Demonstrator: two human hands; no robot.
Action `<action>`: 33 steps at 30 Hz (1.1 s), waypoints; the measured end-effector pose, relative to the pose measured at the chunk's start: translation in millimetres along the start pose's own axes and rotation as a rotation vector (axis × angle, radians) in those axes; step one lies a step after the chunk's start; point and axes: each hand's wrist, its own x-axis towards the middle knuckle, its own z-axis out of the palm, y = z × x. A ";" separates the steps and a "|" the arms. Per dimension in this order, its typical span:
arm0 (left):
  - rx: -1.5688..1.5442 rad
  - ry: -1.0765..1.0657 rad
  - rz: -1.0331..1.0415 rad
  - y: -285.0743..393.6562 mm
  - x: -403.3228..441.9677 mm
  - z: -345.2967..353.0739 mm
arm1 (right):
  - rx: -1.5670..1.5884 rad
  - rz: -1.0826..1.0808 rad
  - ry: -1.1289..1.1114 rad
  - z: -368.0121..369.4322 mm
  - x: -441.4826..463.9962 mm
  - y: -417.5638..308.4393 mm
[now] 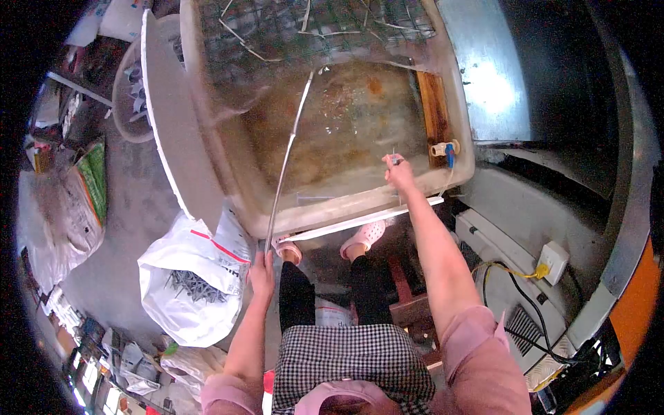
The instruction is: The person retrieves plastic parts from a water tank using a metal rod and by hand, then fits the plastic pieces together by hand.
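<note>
My left hand (261, 277) is closed around the lower end of a long, thin metal rod (283, 169). The rod slants up over the near left rim of a large beige tub (332, 213), and its far tip is above the murky brown water (332, 131). My right hand (399, 173) is over the tub's near right side, fingers pinched on a small greyish piece too small to name. A dark mesh (332, 41) with several pale thin strips lies across the tub's far part.
A wooden board (434, 111) and a blue-handled valve (448, 150) sit at the tub's right side. On the left are a white panel (176, 131) and a white bag (176, 259) with grey thin pieces. Cables (519, 283) run at lower right.
</note>
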 end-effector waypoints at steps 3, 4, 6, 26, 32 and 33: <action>-0.076 0.038 0.048 5.3 23.8 10.7 | 0.019 -0.085 -0.047 -3.3 -6.2 -3.6; -0.167 0.047 0.066 8.8 33.2 13.2 | 0.019 -0.088 -0.043 -4.3 -9.6 -8.7; -0.257 0.052 0.083 15.1 53.6 21.5 | 0.203 0.027 -0.057 -4.2 -17.6 -16.2; 0.079 -0.105 0.192 30.2 39.8 -31.1 | 0.470 -0.053 0.029 -23.5 -37.9 -2.4; 0.053 -0.197 0.282 102.3 88.4 18.3 | 0.553 -0.033 0.101 -16.5 -23.5 -12.2; -0.017 -0.166 0.301 113.5 94.5 27.7 | 0.584 -0.062 0.128 -15.3 -20.2 -13.0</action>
